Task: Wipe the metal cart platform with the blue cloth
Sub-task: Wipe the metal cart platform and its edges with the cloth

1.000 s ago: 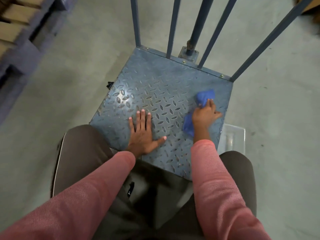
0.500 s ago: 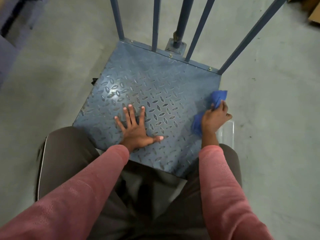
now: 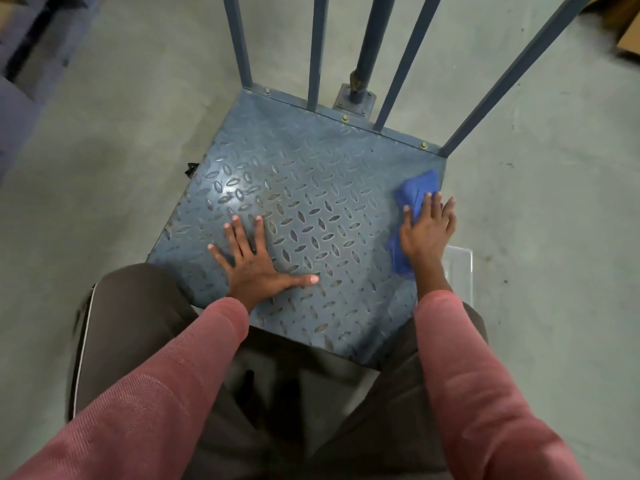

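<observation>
- Grey concrete floor (image 3: 104,168) lies all around a blue metal cart platform (image 3: 311,174) with a raised diamond tread; a patch of glare shows on its left part
- Blue upright bars (image 3: 315,50) rise from the platform's far edge, bolted along a flat strip
- left hand (image 3: 254,265) rests palm down on the near-left part of the platform, fingers straight and spread wide, thumb stretched out to the right, holding nothing
- right hand (image 3: 427,233) lies flat on the blue cloth (image 3: 417,188), fingers straight and slightly apart, pressing it to the platform at the right edge
- The cloth is bunched; it shows beyond the fingertips on the far side and under the wrist on the near side
- clear plastic container (image 3: 460,268) sits on the floor just beside the platform's right edge, near the right wrist
- Pink sleeves (image 3: 485,393) cover both forearms, above brown trousers (image 3: 131,323)
- Cardboard (image 3: 627,36) shows at the far right corner
</observation>
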The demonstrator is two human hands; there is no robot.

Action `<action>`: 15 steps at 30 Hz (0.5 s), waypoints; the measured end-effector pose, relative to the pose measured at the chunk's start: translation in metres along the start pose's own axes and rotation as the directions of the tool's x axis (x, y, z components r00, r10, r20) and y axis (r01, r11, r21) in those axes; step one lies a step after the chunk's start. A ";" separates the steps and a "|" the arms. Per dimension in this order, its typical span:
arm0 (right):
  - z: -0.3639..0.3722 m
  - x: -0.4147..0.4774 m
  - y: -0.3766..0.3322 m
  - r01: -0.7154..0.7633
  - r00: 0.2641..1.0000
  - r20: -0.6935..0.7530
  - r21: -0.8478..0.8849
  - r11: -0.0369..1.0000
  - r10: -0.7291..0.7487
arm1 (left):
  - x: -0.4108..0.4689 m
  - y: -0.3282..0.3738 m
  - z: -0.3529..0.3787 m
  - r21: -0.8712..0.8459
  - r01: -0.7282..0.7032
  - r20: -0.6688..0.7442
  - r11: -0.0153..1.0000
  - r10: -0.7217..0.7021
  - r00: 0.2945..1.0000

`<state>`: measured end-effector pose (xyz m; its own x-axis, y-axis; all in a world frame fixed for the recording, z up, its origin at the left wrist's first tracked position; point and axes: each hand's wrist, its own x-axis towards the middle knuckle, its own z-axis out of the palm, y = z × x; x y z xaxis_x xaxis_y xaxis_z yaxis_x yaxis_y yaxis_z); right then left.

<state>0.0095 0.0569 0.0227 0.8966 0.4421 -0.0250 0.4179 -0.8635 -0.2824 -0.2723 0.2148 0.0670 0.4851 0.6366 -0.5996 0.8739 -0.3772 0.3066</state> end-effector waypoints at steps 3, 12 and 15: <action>0.008 0.005 -0.037 0.337 0.932 0.119 0.062 0.940 -0.342 | 0.001 0.002 -0.003 0.003 0.002 0.028 1.000 -0.002 1.000; 0.019 0.069 -0.051 0.078 0.996 0.037 -0.068 0.995 -0.076 | 0.007 0.002 -0.006 0.024 0.016 0.088 1.000 -0.018 0.996; 0.026 0.057 -0.088 0.350 0.936 -0.016 -0.080 0.934 -0.352 | 0.008 0.003 -0.006 0.021 0.022 0.084 1.000 -0.024 0.996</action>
<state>0.0200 0.1643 0.0210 0.6945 0.7136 0.0918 0.7152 -0.6709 -0.1959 -0.2658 0.2231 0.0680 0.4598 0.5867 -0.6667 0.8836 -0.3773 0.2773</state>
